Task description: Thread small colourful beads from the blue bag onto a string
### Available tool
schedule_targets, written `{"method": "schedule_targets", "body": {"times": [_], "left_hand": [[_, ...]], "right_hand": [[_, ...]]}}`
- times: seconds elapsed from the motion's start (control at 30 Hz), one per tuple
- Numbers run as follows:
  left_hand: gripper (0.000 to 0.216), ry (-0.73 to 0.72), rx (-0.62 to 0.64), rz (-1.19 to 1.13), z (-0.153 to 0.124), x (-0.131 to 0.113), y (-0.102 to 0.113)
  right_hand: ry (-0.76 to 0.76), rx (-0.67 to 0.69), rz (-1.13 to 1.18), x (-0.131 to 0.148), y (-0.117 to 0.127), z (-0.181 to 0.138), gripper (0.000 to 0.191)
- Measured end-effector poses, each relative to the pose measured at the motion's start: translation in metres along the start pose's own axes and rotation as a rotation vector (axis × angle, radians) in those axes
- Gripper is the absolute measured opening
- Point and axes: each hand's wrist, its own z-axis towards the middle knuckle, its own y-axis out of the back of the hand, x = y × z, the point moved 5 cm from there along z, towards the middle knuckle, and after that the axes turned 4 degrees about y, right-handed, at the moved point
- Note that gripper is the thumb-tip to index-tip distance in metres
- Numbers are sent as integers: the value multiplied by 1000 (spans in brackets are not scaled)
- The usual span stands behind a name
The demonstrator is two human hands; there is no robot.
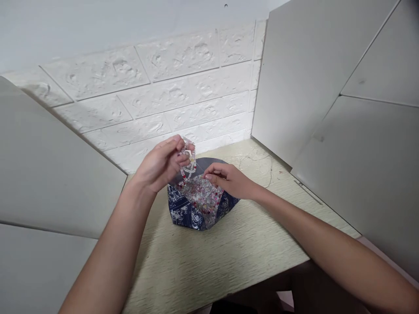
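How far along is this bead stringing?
Done: a looped bead strand hangs from the left hand. In hand: the right hand rests its fingers on the loose beads. Left: the blue patterned box holds a heap of them, so plenty likely remains.

A pale wood-grain table (229, 257) carries a dark blue floral-patterned tray (183, 212), set toward its back edge and filled with small mixed beads (203, 198). Loose thin threads (258, 161) lie on the tabletop right of it.
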Motion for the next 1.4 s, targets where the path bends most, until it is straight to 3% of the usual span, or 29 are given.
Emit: {"method": "schedule_targets", "body": {"times": [0.17,0.27,0.37,0.57,0.7,1.03,1.1,1.2,1.3,1.4], "left_hand": [[32,-255,-75,-79,-10,-25,0],[34,-334,-125,-90,-15,-32,0],[36,-310,-118,-175,-15,-32,-1],[37,-216,10,-253,-9,-21,-7],[35,-153,19,-182,-4,-10,-10],[30,-148,27,-100,0,-3,-10],[30,-155,33,-89,0,-2,-10],[29,-154,11,-39,0,-1,-9],[29,-113,-3,55,1,2,-7],[29,-61,26,155,2,7,-9]], "right_hand": [[-84,36,-186,-10,1,-2,21],[-149,16,-241,-16,4,-3,27],[-157,-35,-241,-14,8,-2,32],[97,-96,-31,12,13,3,32],[47,-142,19,14,18,6,35],[163,-193,548,42,24,14,28],[113,-154,474,36,21,14,29],[40,-88,109,21,16,11,35],[63,-34,-203,13,9,8,33],[89,0,-227,13,3,7,24]]}}
